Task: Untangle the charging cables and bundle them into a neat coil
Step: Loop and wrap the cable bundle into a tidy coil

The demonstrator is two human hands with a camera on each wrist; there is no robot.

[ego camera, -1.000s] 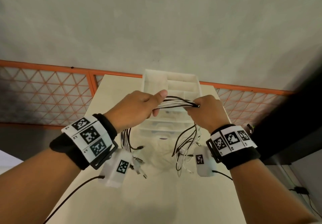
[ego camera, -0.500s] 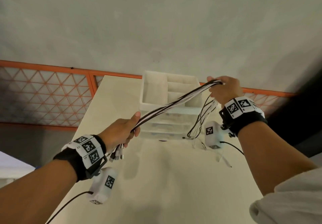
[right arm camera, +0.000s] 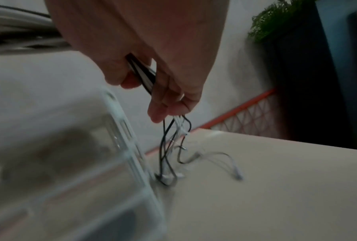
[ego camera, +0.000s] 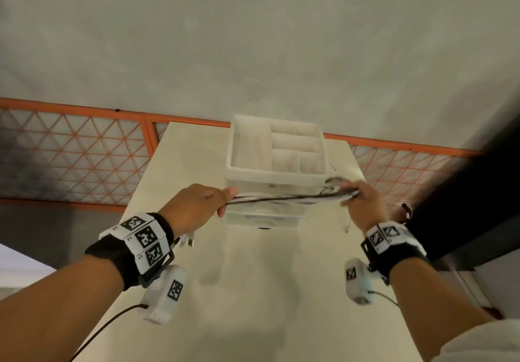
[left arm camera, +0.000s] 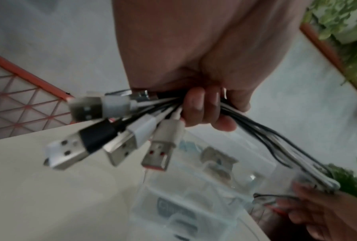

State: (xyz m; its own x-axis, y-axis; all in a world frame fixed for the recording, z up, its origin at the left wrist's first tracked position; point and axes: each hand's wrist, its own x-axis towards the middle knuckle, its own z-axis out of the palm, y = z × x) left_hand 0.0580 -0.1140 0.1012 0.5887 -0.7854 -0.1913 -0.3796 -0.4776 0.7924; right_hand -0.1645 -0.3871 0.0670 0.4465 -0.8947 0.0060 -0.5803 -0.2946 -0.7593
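A bundle of black and white charging cables (ego camera: pixel 284 199) stretches level between my two hands, in front of the drawer unit. My left hand (ego camera: pixel 197 206) grips the bundle near its USB plugs (left arm camera: pixel 120 143), which fan out below my curled fingers (left arm camera: pixel 202 110). My right hand (ego camera: pixel 363 204) grips the far part of the same bundle (right arm camera: pixel 142 71). Its loose tail ends (right arm camera: pixel 173 154) hang from my fist down to the table beside the drawers. The small connectors there are blurred.
A translucent white drawer unit (ego camera: pixel 277 176) with an open divided tray on top stands at the back of the cream table (ego camera: pixel 267 291). An orange lattice railing (ego camera: pixel 70 150) runs behind the table. A dark planter with green plants (right arm camera: pixel 297 48) is at the right.
My right hand has dropped from high at the right to level with my left hand. My left hand rose. The bundle, slanted half a second ago, now runs almost horizontal.
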